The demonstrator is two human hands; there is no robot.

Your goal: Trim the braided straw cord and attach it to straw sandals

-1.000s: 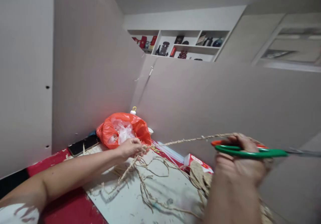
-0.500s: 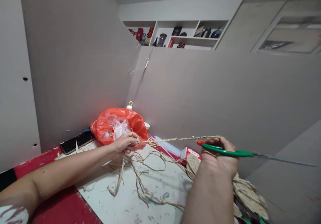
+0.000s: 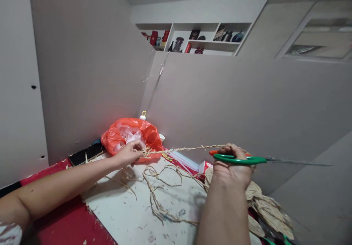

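scissors [image 3: 261, 160] here are green and orange, tan rope [image 3: 192, 148], orange-red bag [image 3: 110, 138], red counter [image 3: 63, 219], smudgy whitish board [image 3: 123, 208] lol

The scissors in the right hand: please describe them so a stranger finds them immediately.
From the white board on the red table, look up and right to the right hand. The scissors sit there, blades pointing right; green-and-orange handles set them apart from the tan cord in that hand.
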